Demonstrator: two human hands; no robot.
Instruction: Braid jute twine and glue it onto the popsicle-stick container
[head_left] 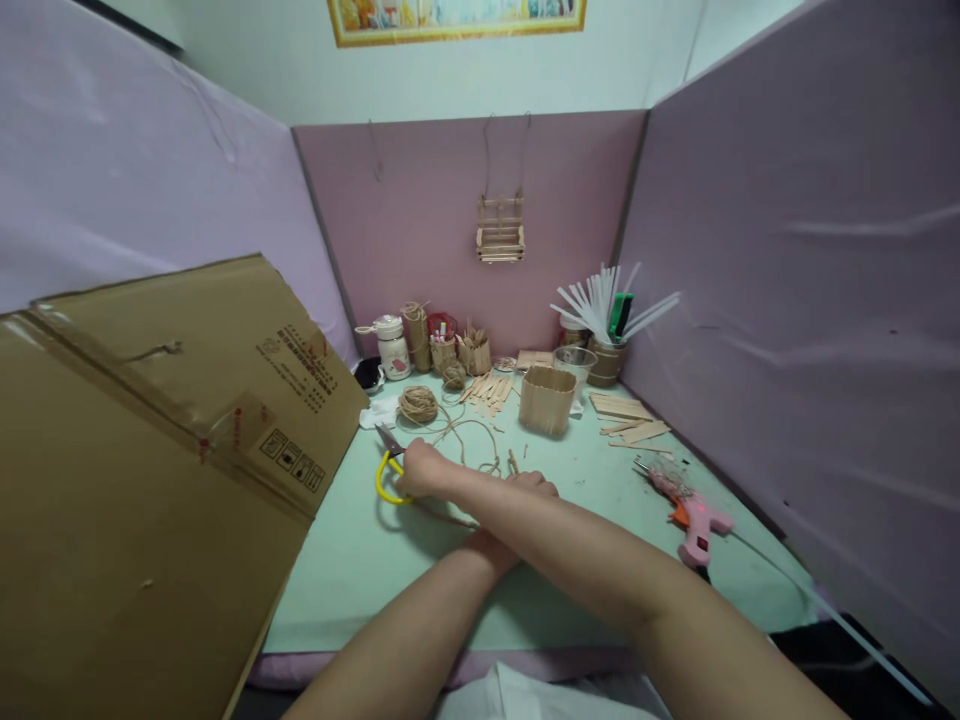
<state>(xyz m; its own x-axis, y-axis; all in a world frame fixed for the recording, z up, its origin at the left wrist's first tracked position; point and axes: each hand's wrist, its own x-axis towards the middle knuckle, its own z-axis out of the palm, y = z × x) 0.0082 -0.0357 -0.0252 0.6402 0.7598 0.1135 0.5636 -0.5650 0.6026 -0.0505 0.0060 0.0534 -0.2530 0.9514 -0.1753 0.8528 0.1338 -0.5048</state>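
Note:
My forearms cross over the table, the right one on top. My right hand (424, 470), reaching to the left, is closed on scissors (391, 478) with yellow handles; their blades point away to the upper left. Partly covered by my right forearm, my left hand (534, 484) has its fingers curled, and a short brown end of twine (513, 461) sticks up by it. More twine trails across the table between the hands. A ball of twine (418, 404) lies beyond the scissors. Behind my left hand stands a box of craft sticks (547, 400).
A large cardboard sheet (172, 480) leans at left. The pink glue gun (697, 525) lies at right, its glue stick trailing off the edge. Loose craft sticks (630, 420), a clear cup (576, 362), a white bottle (392, 347) and a holder of glue sticks (606, 360) stand farther back.

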